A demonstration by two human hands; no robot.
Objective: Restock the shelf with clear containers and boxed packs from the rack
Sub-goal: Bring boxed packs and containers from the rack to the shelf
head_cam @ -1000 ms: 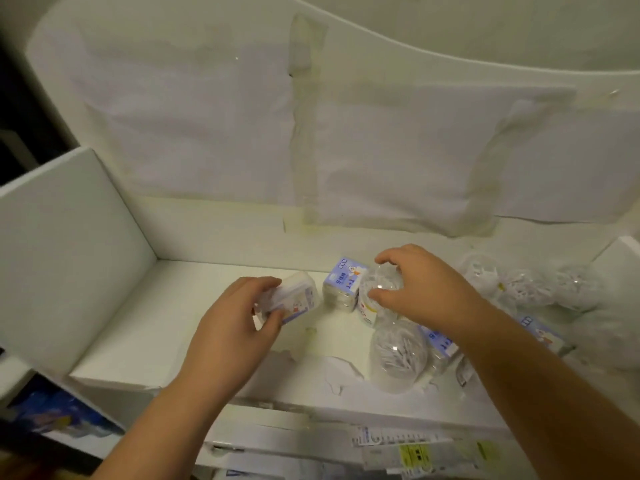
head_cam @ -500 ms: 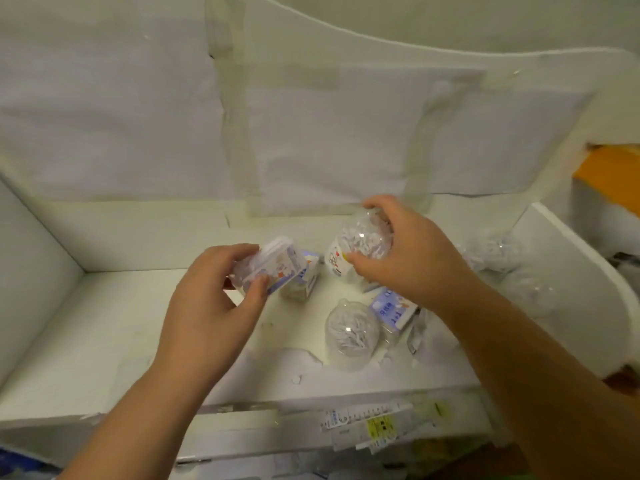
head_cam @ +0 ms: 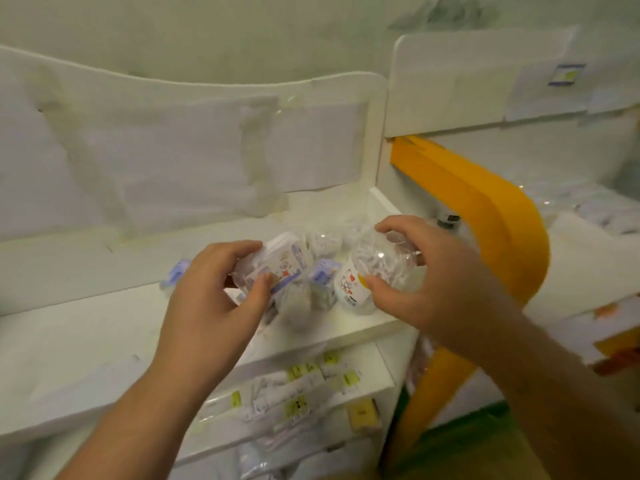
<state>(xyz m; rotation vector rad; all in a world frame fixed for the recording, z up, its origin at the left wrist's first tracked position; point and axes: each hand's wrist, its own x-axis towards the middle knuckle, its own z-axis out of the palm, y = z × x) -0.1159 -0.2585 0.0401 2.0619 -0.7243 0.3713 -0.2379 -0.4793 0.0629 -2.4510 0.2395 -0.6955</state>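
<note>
My left hand (head_cam: 211, 292) grips a small clear container with a white lid and a printed label (head_cam: 277, 263), held tilted just above the white shelf (head_cam: 86, 341). My right hand (head_cam: 426, 282) holds a round clear container of white pieces (head_cam: 374, 268), also lifted off the shelf. Between and behind them several more clear containers and a blue-labelled boxed pack (head_cam: 323, 275) stand on the shelf, blurred.
A white back panel with taped paper sheets (head_cam: 194, 157) rises behind the shelf. A curved orange divider (head_cam: 485, 216) stands to the right, with a second white shelf unit (head_cam: 519, 91) beyond it. Below the shelf, a lower level holds yellow-tagged packets (head_cam: 301, 393).
The view has swung to the right, bringing the orange divider and the neighbouring shelf unit into sight. Both hands still hold their containers, carried rightward and slightly higher above the shelf.
</note>
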